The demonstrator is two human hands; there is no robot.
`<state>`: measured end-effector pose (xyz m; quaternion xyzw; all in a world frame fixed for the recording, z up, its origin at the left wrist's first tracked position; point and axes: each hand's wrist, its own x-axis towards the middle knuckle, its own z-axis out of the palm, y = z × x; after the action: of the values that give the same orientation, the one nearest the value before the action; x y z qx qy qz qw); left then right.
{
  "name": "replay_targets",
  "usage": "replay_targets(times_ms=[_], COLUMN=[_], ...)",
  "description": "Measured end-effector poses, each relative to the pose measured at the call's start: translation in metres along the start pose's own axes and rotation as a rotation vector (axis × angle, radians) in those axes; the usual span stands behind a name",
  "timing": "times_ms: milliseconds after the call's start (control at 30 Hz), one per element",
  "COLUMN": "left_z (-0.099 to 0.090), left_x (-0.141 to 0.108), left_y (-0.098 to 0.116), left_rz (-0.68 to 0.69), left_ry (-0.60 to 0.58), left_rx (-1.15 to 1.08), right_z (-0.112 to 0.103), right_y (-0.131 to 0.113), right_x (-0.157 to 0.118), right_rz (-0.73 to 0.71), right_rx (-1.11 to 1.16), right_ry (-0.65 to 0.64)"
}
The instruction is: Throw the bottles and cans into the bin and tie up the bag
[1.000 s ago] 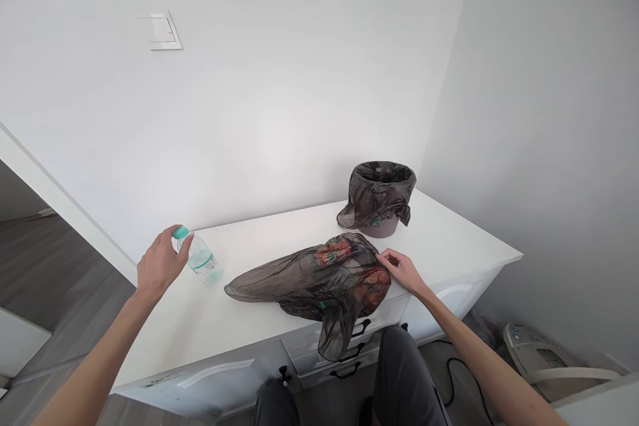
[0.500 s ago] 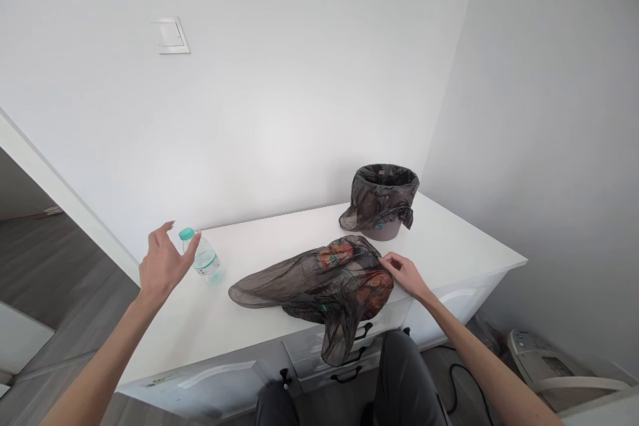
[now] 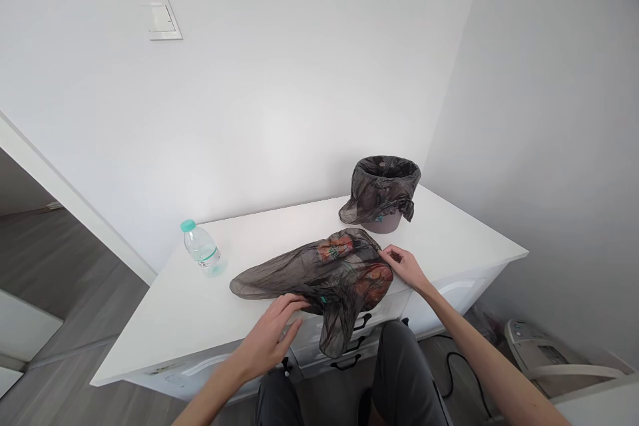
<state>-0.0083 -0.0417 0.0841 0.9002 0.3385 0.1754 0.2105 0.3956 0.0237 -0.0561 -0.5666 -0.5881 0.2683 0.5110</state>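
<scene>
Away from the bottle [image 3: 202, 247], the left hand [image 3: 267, 339] has come to the near side of the dark bag [image 3: 329, 279] on the counter [image 3: 449, 233], fingers loosely parted, gripping nothing; the right hand [image 3: 405, 268] pinches the bag's right end (gentle tension should avoid tearing).

A white switch plate [image 3: 164, 20] sits on the pale wall [image 3: 279, 100]. At lower right, a beige appliance [image 3: 525, 341] (its kind is hard to tell) stands near a black cable [image 3: 448, 366] curving over the grey floor [image 3: 112, 359].
</scene>
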Motion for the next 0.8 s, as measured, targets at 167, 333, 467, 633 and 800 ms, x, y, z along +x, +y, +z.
replay_targets(times_ms=[167,333,467,633,800], left_z=[0.041,0.061,0.065,0.072,0.069], left_x=[0.015,0.026,0.023,0.002,-0.002], left_y=[-0.011,-0.017,-0.018,-0.022,-0.007], left_rz=[-0.027,-0.099,-0.071,-0.020,0.035], left_ry=[0.159,0.244,0.217,0.074,0.271], left_rx=[-0.025,0.015,0.159,0.244,0.188], right_z=[0.000,-0.001,-0.002,-0.002,-0.001], right_y=[0.001,0.002,0.001,0.001,0.003], right_x=[0.001,0.001,0.002,0.002,0.002], right_rz=[-0.004,0.000,-0.002,-0.004,-0.002], right_rx=[-0.004,-0.009,-0.004,-0.002,-0.010], right_ry=[0.016,0.016,0.019,0.015,0.019])
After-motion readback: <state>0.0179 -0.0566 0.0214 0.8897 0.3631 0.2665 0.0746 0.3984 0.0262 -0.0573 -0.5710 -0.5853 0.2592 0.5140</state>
